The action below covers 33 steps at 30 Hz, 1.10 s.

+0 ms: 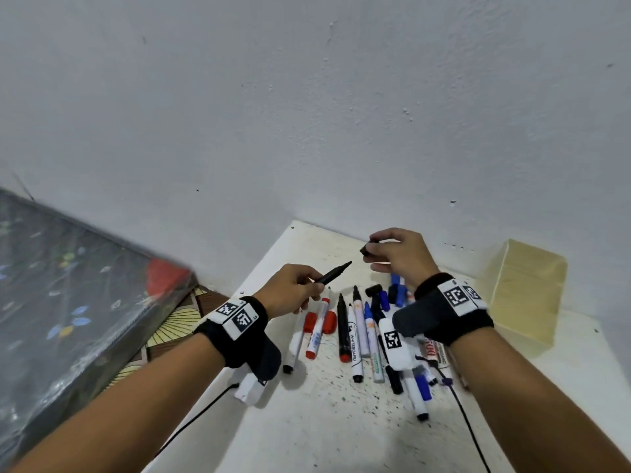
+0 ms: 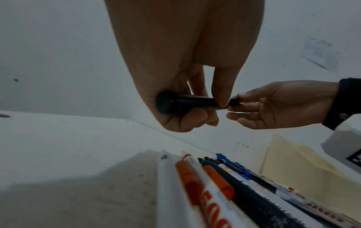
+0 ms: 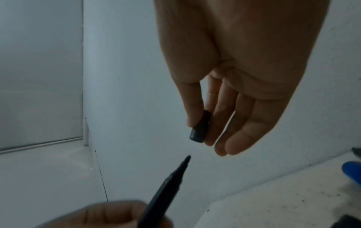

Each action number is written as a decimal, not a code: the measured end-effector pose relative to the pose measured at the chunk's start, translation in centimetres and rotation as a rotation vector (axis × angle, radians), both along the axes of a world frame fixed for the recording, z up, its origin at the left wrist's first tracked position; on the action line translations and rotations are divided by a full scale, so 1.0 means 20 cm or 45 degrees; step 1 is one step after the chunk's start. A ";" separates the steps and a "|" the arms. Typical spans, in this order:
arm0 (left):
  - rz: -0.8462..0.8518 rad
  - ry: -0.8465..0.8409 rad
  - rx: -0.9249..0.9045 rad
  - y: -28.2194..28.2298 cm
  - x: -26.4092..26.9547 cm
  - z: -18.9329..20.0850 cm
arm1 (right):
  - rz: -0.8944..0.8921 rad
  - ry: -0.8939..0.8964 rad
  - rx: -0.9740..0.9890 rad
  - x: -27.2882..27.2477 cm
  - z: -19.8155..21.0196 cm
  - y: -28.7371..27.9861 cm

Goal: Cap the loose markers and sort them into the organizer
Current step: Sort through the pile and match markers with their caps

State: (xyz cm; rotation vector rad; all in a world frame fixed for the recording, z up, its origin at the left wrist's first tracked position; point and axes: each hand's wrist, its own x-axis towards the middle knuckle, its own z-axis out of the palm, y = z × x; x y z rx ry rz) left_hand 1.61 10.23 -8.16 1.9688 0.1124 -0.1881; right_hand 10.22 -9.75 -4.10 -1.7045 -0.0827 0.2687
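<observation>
Two hands are up over the table (image 1: 327, 435). Your left hand (image 1: 288, 290) grips the black marker (image 1: 333, 274), tip bare. Your right hand (image 1: 397, 256) pinches its black cap (image 1: 366, 249), just apart from the tip. More markers (image 1: 358, 331) lie below.

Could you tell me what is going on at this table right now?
A person is capping markers. The left hand holds an uncapped black marker, tip pointing toward the right hand, which pinches a black cap just short of the tip; cap and marker are still apart. More loose markers and caps lie on the white table. A yellowish translucent organizer stands to the right; whether anything is inside cannot be told.
</observation>
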 end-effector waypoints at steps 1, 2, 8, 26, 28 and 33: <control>-0.023 -0.012 -0.010 -0.03 0.01 0.01 | -0.032 0.002 0.020 -0.04 0.01 -0.03; -0.044 -0.024 -0.019 -0.06 0.01 0.02 | -0.046 0.006 0.030 -0.08 0.02 -0.05; -0.124 -0.229 0.024 -0.19 0.02 0.06 | -0.079 0.059 0.147 -0.23 0.00 -0.09; -0.304 -0.656 0.438 -0.30 -0.01 0.07 | -0.287 0.167 0.442 -0.37 -0.04 -0.23; -0.333 -0.791 0.570 -0.34 0.00 0.08 | -0.336 0.179 0.437 -0.36 -0.04 -0.25; -0.326 -0.487 0.390 -0.36 0.02 0.12 | -0.401 0.128 0.470 -0.33 0.02 -0.37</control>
